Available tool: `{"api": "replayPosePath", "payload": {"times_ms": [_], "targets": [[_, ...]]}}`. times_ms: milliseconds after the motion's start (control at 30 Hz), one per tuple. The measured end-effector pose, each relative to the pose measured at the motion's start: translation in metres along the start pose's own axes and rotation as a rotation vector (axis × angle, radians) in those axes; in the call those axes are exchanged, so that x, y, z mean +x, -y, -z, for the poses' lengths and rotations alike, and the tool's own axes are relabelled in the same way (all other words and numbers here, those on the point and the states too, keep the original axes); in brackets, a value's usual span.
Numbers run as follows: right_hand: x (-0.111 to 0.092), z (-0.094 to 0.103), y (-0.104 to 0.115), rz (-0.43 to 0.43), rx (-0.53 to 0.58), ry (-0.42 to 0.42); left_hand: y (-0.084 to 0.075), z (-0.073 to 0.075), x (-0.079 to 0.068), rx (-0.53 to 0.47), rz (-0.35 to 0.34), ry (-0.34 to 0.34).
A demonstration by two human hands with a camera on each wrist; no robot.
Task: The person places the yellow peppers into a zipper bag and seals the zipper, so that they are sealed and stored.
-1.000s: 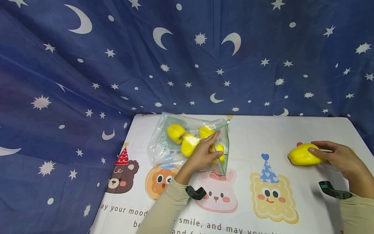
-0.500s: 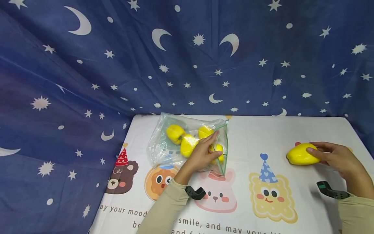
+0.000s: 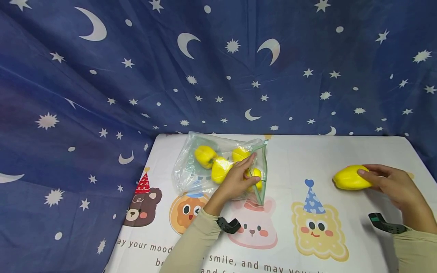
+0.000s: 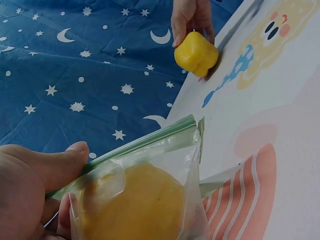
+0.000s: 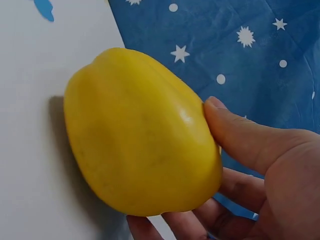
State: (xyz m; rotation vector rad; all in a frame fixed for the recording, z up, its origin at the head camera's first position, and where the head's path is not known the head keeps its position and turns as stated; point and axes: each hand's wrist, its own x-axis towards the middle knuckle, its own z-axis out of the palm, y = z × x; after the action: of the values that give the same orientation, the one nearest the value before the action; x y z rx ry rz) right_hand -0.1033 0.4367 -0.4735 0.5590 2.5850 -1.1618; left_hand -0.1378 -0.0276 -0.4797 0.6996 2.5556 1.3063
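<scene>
My right hand (image 3: 397,185) holds a yellow bell pepper (image 3: 351,178) at the right of the table, thumb on one side and fingers curled round the other. In the right wrist view the pepper (image 5: 140,135) fills the middle, its shadow falling on the white cloth beside it. A clear zip bag (image 3: 184,174) lies at the left with several yellow bell peppers (image 3: 205,156) inside. Over its mouth end is my left hand (image 3: 235,178). The left wrist view shows the thumb (image 4: 65,162) and fingers gripping the bag's green zip edge (image 4: 145,142), with a pepper (image 4: 135,205) just behind the plastic.
A white tablecloth (image 3: 290,159) with printed cartoon figures and lettering covers the table. Behind it and to the left hangs a dark blue curtain (image 3: 218,113) with moons and stars. Each wrist carries a black device (image 3: 229,225).
My right hand has shifted slightly left with the bell pepper and a little toward the back of the table. The left hand and the bag have stayed in place.
</scene>
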Motion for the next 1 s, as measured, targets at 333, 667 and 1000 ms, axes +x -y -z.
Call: {"api": "replayPosePath", "payload": {"times_ms": [333,667,1000], "targets": [[-0.001,-0.025,0.018,0.107,0.146,0.011,-0.002,0.000,-0.001,0.013,0.007,-0.006],[0.000,-0.062,0.043,0.189,0.257,0.078,-0.002,-0.001,-0.001,0.005,0.013,-0.008],[-0.002,-0.088,0.067,0.233,0.288,0.125,-0.002,-0.001,-0.001,-0.005,0.022,-0.006]]}}
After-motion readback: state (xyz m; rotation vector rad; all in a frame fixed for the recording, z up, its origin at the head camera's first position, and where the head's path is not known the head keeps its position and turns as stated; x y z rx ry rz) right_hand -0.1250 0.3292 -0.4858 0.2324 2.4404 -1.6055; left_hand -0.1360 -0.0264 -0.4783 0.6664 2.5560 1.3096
